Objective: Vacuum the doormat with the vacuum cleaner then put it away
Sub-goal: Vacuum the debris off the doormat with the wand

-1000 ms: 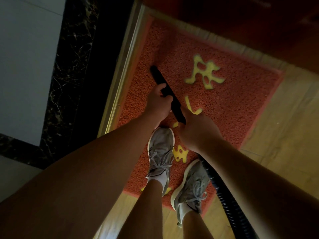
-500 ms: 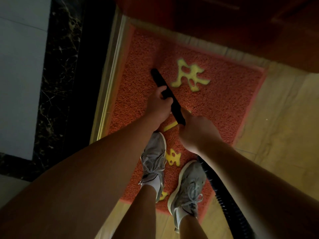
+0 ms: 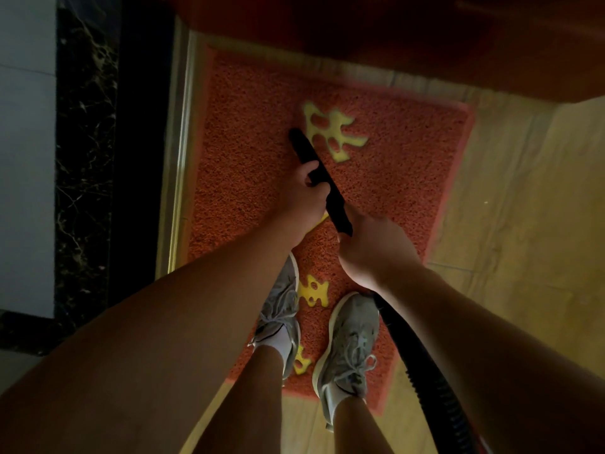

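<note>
From my remote seat I see both hands clenched on the black vacuum nozzle (image 3: pixel 337 208). The left hand (image 3: pixel 302 199) grasps it farther down towards the tip, fingers curled round the tube. The right hand (image 3: pixel 375 252) grips the upper end, where the ribbed black hose (image 3: pixel 422 365) joins and runs back past my right forearm to the bottom edge of the view. The nozzle slants forward and left, and its tip sits on the red doormat (image 3: pixel 248 152), just beside the topmost yellow character (image 3: pixel 330 131). The mat lies on a pale wooden floor (image 3: pixel 523 240), its left edge along a metal threshold strip (image 3: pixel 178 158), with a band of dark marble (image 3: pixel 85 158) beyond that. Both grey sneakers stand on the near end of the mat, the left shoe (image 3: pixel 281 303) slightly ahead of the right shoe (image 3: pixel 350 342). The vacuum's body is out of frame.
</note>
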